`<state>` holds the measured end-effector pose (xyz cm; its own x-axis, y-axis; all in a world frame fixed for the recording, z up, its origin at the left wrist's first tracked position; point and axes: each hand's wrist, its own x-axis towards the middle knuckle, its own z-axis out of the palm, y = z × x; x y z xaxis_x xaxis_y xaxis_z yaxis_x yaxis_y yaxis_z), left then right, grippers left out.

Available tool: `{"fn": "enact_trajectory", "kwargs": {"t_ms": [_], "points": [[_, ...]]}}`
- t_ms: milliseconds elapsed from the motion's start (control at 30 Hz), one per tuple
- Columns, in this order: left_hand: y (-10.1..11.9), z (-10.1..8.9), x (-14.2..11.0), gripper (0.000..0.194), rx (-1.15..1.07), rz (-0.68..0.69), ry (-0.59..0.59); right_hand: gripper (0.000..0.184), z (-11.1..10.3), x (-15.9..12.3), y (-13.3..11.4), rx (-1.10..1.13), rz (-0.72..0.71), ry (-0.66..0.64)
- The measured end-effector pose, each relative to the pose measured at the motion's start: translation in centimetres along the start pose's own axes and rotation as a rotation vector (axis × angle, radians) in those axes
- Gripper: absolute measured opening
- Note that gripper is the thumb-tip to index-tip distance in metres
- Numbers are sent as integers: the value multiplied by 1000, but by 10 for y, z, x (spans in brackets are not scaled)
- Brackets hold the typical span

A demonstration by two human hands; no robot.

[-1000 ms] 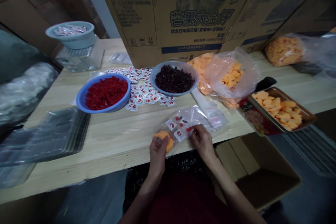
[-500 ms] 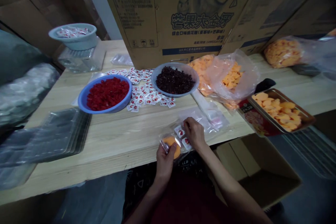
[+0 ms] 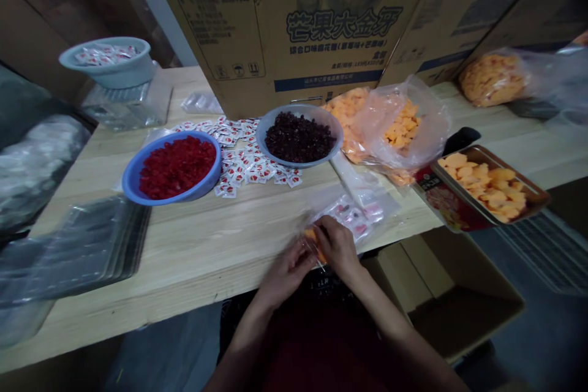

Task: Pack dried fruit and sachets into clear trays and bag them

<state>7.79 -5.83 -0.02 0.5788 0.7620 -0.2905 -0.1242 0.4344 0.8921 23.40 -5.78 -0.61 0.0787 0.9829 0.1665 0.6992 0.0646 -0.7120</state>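
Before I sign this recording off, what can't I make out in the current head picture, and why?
All in the head view:
Orange piece: mostly covered by the left hand and right hand; each hand's exact grip is unclear.
Left fingers: blurred.
Print on the small packets: too small to read.
Big carton: top cut off by the upper edge.
Open box: partly hidden by the right forearm.

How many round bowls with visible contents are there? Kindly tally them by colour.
Blue round plastic bowl, holding small red pieces: 1
Translucent round plastic bowl, holding small dark pieces: 1
Pale-blue round plastic bowl, holding small white packets: 1
Total: 3
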Motion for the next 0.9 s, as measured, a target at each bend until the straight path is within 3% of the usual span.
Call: {"fn": "enact_trajectory", "kwargs": {"t_ms": [67,133,267,367,400,467,533,600,633,733,767,800,900], "points": [[3,-10,-3,36,3,-67,-33,16,-5,1,-4,29,4,-24],[-2,-15,0,28,85,-60,56,17,-8,1,-11,44,0,-59],[-19,-17,10,17,332,182,439,18,-4,-9,-26,90,-44,-137],[-23,-20,13,31,364,270,673,20,2,-17,-28,162,-58,-155],[-23,-22,13,37,339,269,663,20,4,-19,-27,180,-54,-153],[-21,-26,11,42,271,243,524,21,8,-22,-26,206,-53,-161],[-20,-29,9,34,231,220,384,22,10,-25,-26,201,-89,-178],[-20,-30,6,26,219,204,369,14,13,-31,-25,130,-154,-170],[-20,-31,4,26,211,190,399,24,15,-36,-24,69,-190,-158],[-18,-30,-3,33,169,115,465,105,22,-53,-18,-114,-275,-157],[-16,-29,-6,35,155,87,464,117,25,-59,-15,-161,-293,-170],[-14,-27,-9,36,143,64,458,118,28,-65,-13,-200,-306,-176],[-2,-22,-21,38,128,2,415,95,29,-77,-8,-263,-322,-131]]}}
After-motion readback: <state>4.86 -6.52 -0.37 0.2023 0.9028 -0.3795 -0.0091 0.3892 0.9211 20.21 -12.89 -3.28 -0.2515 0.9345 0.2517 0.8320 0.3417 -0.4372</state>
